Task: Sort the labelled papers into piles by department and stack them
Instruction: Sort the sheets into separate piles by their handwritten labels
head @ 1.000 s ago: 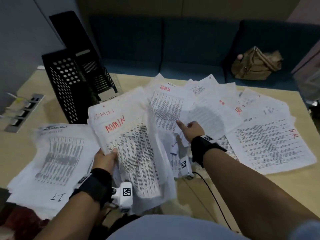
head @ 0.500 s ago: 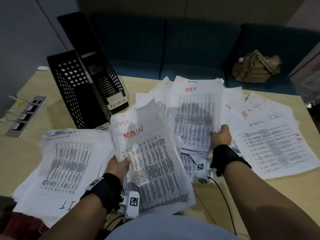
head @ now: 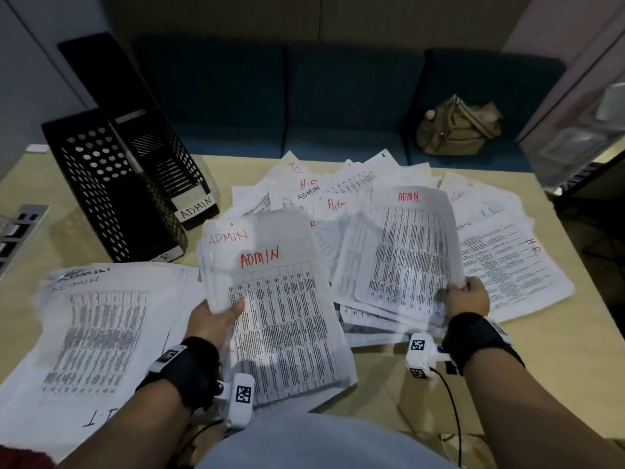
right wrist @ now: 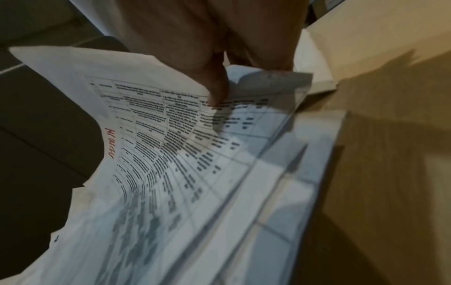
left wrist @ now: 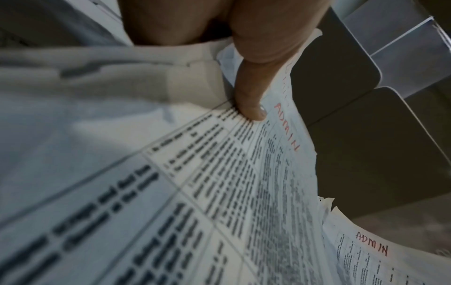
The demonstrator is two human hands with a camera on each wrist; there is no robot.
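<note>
Now the right hand (head: 468, 297) pinches the lower right corner of an ADMIN sheet (head: 411, 252), thumb on top and fingers curled beneath, and holds it raised off the spread papers (head: 514, 262) that lie under and beyond it. Half a second ago that sheet stood further toward the left hand; it has swung out to the right and tilted. A second ago this hand only pointed at the spread. The left hand (head: 216, 316) still grips the ADMIN stack (head: 284, 319) by its left edge, thumb pressed on the top page. So, as I judge it, one more ADMIN page has been picked out and is due to join that stack.

Left of the left hand an IT pile (head: 91, 333) rests on the surface (head: 507, 367). Beyond it stand black trays (head: 111, 198); one tag reads ADMIN, the nearer shows only an R. Most labels in the spread are covered or blurred, and both wrist views are smeared.
</note>
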